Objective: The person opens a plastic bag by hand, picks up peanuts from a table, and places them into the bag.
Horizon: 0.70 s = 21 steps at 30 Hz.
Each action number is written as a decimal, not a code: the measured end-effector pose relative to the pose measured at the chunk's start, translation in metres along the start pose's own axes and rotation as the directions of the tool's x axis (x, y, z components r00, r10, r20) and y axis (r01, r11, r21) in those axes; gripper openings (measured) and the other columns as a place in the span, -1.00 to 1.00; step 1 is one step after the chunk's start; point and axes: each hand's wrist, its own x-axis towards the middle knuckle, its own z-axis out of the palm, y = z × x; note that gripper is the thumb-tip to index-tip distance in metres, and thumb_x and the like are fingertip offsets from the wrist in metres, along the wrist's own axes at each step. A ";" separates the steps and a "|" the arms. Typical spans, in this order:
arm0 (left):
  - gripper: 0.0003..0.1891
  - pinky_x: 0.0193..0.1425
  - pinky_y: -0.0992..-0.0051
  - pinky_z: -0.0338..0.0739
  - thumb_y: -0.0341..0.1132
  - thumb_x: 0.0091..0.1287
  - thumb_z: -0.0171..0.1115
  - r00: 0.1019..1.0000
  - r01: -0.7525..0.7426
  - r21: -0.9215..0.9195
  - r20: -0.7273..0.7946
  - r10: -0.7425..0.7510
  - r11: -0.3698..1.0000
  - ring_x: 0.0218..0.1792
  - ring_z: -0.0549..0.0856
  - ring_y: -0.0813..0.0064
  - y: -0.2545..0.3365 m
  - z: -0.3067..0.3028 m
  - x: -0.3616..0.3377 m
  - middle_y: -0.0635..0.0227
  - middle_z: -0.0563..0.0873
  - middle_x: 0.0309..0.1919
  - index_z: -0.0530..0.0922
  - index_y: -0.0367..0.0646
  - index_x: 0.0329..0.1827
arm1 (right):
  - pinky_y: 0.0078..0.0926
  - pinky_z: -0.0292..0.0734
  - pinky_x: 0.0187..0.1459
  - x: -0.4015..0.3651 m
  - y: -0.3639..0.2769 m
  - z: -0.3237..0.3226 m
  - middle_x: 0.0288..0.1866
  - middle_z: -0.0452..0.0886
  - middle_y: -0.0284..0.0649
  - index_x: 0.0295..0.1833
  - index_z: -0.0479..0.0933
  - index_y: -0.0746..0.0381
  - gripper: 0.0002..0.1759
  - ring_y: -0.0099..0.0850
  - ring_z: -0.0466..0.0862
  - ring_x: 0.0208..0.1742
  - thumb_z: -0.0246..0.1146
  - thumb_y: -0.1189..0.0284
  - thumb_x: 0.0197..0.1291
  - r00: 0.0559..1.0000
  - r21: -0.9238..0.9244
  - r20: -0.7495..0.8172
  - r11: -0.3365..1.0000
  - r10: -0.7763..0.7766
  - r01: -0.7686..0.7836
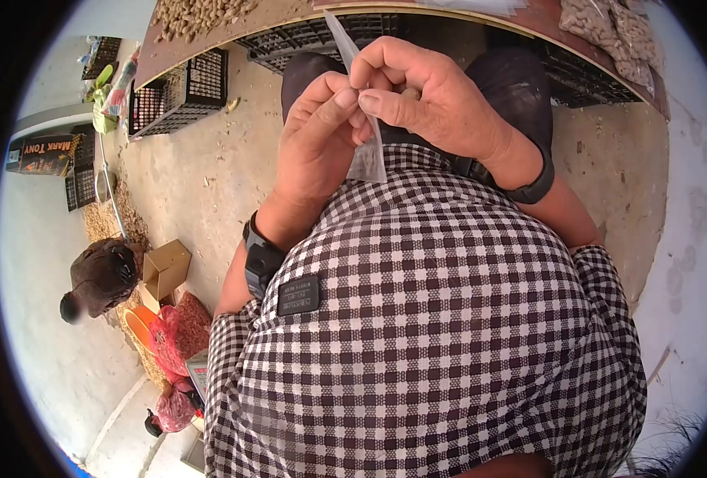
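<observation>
In front of my chest, both hands are on a thin clear plastic bag (pixel 367 164). My left hand (pixel 319 131) is closed, with thumb and fingertips pinching the bag near its middle. Beside it my right hand (pixel 437 99) is also closed, its thumb and bent forefinger gripping the same spot from the other side. One narrow end of the bag points up past the fingers, and the wider part hangs below them. The fingers partly hide the bag, so its contents cannot be made out.
Ahead is a table edge (pixel 290 20) with loose peanuts (pixel 198 16) and filled bags of peanuts (pixel 608 32). Black crates (pixel 180 95) stand under and beside it. On the left are a cardboard box (pixel 166 269), a red mesh sack (pixel 174 334) and a person in dark clothing (pixel 105 275).
</observation>
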 end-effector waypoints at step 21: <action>-0.84 -0.26 0.59 0.39 -0.32 0.43 0.01 0.996 0.014 -0.001 -0.091 -0.014 1.000 -0.44 0.47 0.62 -0.006 0.002 -0.001 0.43 0.53 -0.51 0.51 -0.20 -0.24 | -0.74 0.33 -0.35 -0.001 0.007 0.003 -0.45 0.39 -0.50 0.00 0.47 0.26 -0.81 -0.75 0.36 -0.42 0.17 0.40 0.36 0.999 0.018 0.035 1.000 -0.016 0.015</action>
